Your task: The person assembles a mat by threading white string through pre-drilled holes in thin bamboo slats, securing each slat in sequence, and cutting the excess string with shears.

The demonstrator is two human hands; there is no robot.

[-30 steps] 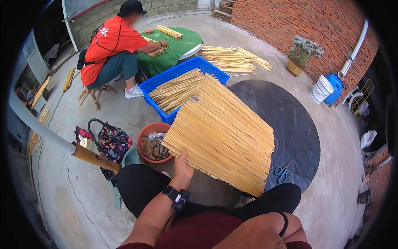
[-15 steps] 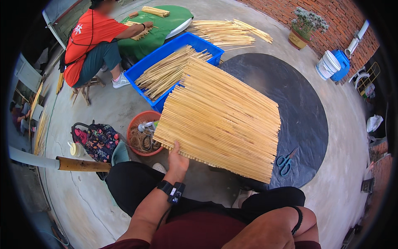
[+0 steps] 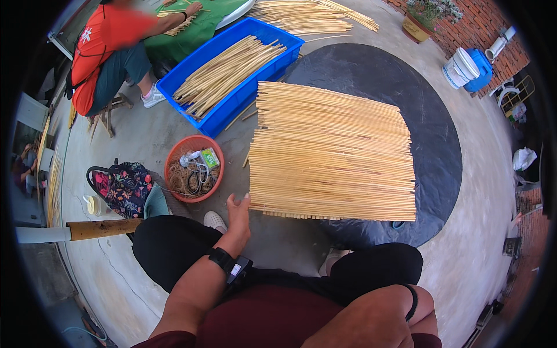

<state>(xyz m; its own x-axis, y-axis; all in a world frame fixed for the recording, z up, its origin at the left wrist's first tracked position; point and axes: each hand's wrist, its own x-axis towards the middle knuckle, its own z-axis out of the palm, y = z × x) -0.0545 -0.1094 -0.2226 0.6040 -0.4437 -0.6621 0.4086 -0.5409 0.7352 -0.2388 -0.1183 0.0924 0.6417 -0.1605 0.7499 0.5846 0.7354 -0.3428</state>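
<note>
A mat of thin, straw-coloured sticks [image 3: 333, 153] lies side by side over the round table covered in black plastic sheet [image 3: 435, 133]. Its stick ends line up unevenly at the left and right edges. My left hand [image 3: 239, 214] is at the mat's near left corner, thumb against the edge and another finger standing apart from it; it does not wrap round the mat. A dark band with a small device circles that wrist. My right arm, bent, shows at the lower right, but its hand is out of sight. Scissor handles [image 3: 397, 224] peek out under the mat's near edge.
A blue crate [image 3: 217, 116] of loose sticks stands beyond. Nearer is an orange basin [image 3: 174, 188] with fibres and cord. A floral bag [image 3: 130, 194] sits at left. A person in red [image 3: 107, 49] handles sticks on a green cloth [image 3: 165, 43]. White bucket [image 3: 461, 66] at right.
The mat has turned and shifted right, now lying squarer to me and covering most of the scissors. My left hand has loosened from under its near edge to the corner.
</note>
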